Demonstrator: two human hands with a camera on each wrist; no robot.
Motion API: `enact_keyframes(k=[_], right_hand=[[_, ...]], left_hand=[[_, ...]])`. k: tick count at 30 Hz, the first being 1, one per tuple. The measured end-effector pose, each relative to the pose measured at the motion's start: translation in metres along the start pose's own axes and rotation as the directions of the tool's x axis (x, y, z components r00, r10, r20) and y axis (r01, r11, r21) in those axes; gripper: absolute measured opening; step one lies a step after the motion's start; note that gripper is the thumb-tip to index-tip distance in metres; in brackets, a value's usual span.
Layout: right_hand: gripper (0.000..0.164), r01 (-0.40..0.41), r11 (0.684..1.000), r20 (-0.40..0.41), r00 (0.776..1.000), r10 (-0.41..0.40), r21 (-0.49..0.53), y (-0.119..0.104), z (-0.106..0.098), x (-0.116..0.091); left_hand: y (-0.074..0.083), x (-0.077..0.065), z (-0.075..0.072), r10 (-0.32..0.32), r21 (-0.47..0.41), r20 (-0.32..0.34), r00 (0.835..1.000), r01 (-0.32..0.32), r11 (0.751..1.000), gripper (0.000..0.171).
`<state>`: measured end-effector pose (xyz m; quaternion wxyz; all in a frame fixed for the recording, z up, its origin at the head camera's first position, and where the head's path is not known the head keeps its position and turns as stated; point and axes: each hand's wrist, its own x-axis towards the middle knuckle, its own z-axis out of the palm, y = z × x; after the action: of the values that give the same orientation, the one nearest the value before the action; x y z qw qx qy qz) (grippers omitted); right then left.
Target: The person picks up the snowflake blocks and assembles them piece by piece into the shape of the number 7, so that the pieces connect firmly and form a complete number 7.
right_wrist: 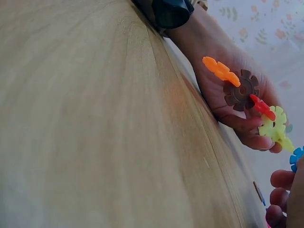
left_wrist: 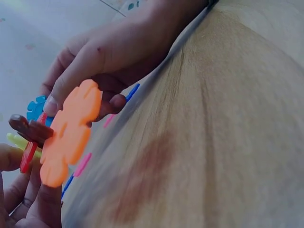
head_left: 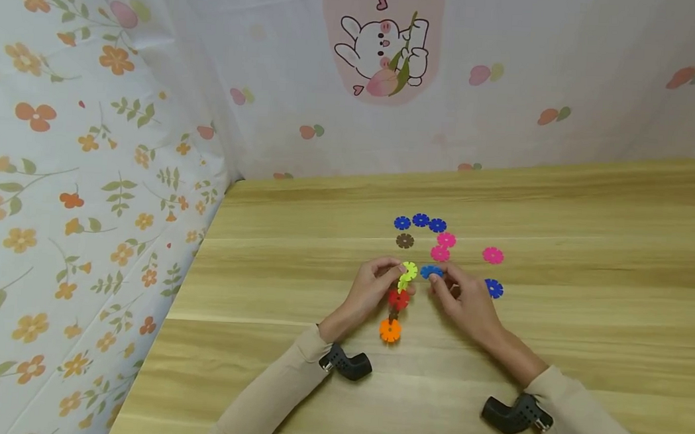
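Observation:
My left hand [head_left: 373, 288] pinches a chain of slotted plastic snowflake discs. The chain runs from two yellow-green discs [head_left: 410, 271] at the top through a red disc [head_left: 399, 299] and a dark brown disc [right_wrist: 241, 90] to an orange disc [head_left: 390, 330] at the bottom. Between thumb and fingers my right hand [head_left: 467, 304] holds a light blue snowflake disc [head_left: 431, 272]. It is just right of the yellow-green end, with a small gap between them in the head view. In the left wrist view the orange disc partly covers the chain behind it.
Beyond the hands lie several dark blue discs [head_left: 421, 219], a brown disc [head_left: 404, 240] and two pink discs [head_left: 440, 253]. Another pink disc [head_left: 492, 255] and a blue disc [head_left: 494, 288] lie right of these. A patterned cloth [head_left: 261, 72] hangs behind the wooden table [head_left: 272, 272].

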<state>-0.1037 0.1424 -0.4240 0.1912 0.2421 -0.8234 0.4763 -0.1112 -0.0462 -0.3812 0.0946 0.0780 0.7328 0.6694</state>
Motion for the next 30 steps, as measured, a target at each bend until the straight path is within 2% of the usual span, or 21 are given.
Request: enact_keyframes(k=[5,8,18,24,30], right_hand=[[0.003,0.094,0.991,-0.019,0.995,-0.096,-0.093,0.0020,0.0030,0.0009],[0.006,0.123,0.986,-0.005,0.992,-0.124,-0.115,0.0021,0.0036,0.0008],[0.004,0.149,0.975,0.010,0.989,-0.150,-0.163,0.0028,0.0051,0.0001],[0.004,0.175,0.960,0.021,0.984,-0.175,-0.220,0.0027,0.0038,-0.0002],[0.016,0.177,0.955,0.027,0.984,-0.175,-0.239,0.0028,0.0048,-0.0002]], left_hand=[[-0.0005,-0.0017,-0.0012,0.021,0.026,0.010,1.000,-0.021,0.999,0.020],[-0.0017,-0.0018,-0.0019,0.024,0.018,0.013,1.000,-0.024,1.000,0.020],[-0.0044,-0.0014,-0.0027,0.032,-0.020,0.020,0.999,-0.032,0.999,0.021],[-0.0049,-0.0021,-0.0018,0.044,0.031,0.019,0.999,-0.044,0.999,0.021],[-0.0042,-0.0018,-0.0018,0.059,0.065,0.042,0.997,-0.061,0.996,0.020]])
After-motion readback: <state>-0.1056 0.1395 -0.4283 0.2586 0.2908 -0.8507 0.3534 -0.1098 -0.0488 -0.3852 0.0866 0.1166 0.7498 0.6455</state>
